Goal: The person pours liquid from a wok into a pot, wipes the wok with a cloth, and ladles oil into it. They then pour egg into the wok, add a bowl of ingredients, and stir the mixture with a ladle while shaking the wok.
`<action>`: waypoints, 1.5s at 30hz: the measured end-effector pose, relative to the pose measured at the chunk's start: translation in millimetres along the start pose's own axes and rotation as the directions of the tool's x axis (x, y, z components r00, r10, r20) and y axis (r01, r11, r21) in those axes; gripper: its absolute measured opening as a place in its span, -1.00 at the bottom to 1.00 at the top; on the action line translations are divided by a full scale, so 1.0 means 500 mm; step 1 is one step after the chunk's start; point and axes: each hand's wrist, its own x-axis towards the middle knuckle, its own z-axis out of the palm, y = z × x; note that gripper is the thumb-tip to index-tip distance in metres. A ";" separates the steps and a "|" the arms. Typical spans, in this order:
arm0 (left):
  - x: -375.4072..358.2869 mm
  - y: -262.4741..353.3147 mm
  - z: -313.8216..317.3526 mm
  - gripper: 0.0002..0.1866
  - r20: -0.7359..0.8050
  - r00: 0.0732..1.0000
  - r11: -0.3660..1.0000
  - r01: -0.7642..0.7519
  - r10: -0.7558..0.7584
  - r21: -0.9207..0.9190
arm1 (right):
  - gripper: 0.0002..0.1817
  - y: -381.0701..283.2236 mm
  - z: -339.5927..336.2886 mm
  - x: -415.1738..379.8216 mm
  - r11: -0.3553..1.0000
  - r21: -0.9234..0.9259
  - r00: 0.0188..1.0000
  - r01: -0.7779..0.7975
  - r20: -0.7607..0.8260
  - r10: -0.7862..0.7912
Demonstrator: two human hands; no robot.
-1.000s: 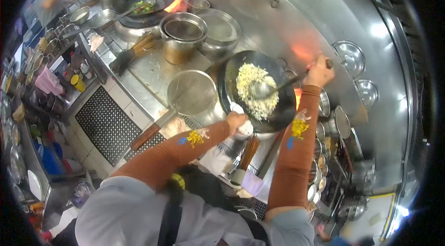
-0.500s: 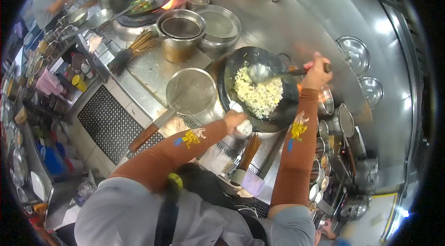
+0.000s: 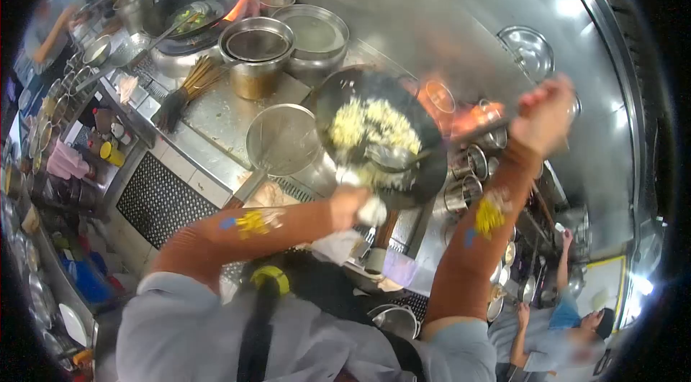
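Observation:
My left hand (image 3: 349,208) is closed round a white cloth (image 3: 372,211) at the near rim of a black wok (image 3: 425,184). The wok sits tilted at the burner, with yellow and white food like egg fried rice (image 3: 385,121) spread inside. My right hand (image 3: 543,119), blurred by motion, grips the handle of a ladle (image 3: 389,157) from the right. The ladle's bowl lies in the near part of the wok, at the edge of the food.
Flames (image 3: 479,119) rise right of the wok. To its left are a round strainer (image 3: 282,139), a stacked pot (image 3: 257,80) and a bamboo brush (image 3: 191,91). Another wok (image 3: 176,26) with greens stands far left beside fire. A co-worker (image 3: 568,339) is at lower right.
The ladle's bowl has come from the far side of the food to the near side, and my right hand has swung right. Flames show more beside the wok. A co-worker has come into view.

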 end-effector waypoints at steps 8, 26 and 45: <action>0.118 -0.054 -0.068 -0.77 0.022 0.986 0.978 -0.169 0.168 0.121 | -0.87 0.143 0.075 0.001 0.985 -0.171 1.000 -0.006 -0.017 0.003; -0.100 -0.023 -0.038 -0.83 0.080 0.997 0.999 0.004 -0.007 0.034 | -0.84 0.002 0.065 0.102 0.995 -0.060 0.993 -0.085 0.076 0.089; 0.077 -0.059 -0.067 -0.76 0.095 0.995 0.996 0.003 0.006 -0.086 | -0.88 0.209 0.063 0.065 0.982 -0.165 0.987 0.092 -0.112 -0.111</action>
